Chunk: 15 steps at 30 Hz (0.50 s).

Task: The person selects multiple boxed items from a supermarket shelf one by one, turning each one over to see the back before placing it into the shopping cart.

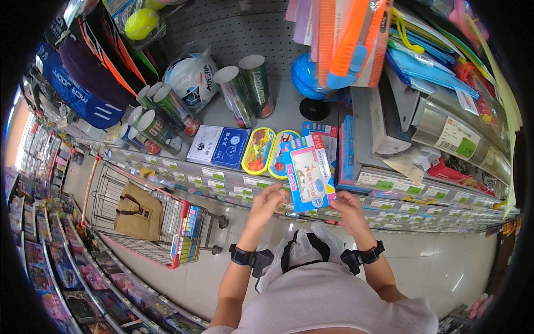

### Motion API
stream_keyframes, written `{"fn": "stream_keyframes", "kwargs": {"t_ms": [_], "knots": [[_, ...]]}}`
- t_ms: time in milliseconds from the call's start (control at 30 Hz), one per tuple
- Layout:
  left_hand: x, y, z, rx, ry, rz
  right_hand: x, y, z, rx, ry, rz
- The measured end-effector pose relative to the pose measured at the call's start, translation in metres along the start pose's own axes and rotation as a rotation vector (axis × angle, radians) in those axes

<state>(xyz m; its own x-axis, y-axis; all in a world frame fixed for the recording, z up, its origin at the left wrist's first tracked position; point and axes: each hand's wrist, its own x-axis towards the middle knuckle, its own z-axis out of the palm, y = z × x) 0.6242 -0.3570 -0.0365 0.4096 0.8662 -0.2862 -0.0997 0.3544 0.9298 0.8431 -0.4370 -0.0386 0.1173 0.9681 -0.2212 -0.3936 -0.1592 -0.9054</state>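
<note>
A flat blue, white and pink toy box (310, 177) is tilted upright in front of the shelf edge. My right hand (348, 209) pinches its lower right corner between thumb and fingers. Just beside the box's lower left edge is my left hand (269, 204), its fingers curved and apart with nothing seen between them. Behind the held box, on the shelf, lie two yellow-rimmed oval packs (259, 150), a dark blue box (231, 147) and a white box (205, 143). Part of a similar blue and red box (321, 131) shows above the held one.
Clear ball tubes (256, 83) and a bagged white ball (191, 79) stand farther back. An orange cutter pack (351, 50) hangs at the upper right, near a blue globe (307, 75). A shopping cart (181, 228) carrying a tan bag (139, 214) stands on the left.
</note>
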Motion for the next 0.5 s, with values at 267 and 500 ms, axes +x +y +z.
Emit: {"fn": "stream_keyframes", "kwargs": {"t_ms": [267,500], "knots": [[-0.015,0.03,-0.028,-0.234,0.167,0.222,-0.012,-0.008,0.018,0.038,-0.156,0.005],[-0.042,0.031,-0.058,-0.258,0.308,0.27,-0.011,-0.01,0.038,-0.076,-0.277,0.1]]}}
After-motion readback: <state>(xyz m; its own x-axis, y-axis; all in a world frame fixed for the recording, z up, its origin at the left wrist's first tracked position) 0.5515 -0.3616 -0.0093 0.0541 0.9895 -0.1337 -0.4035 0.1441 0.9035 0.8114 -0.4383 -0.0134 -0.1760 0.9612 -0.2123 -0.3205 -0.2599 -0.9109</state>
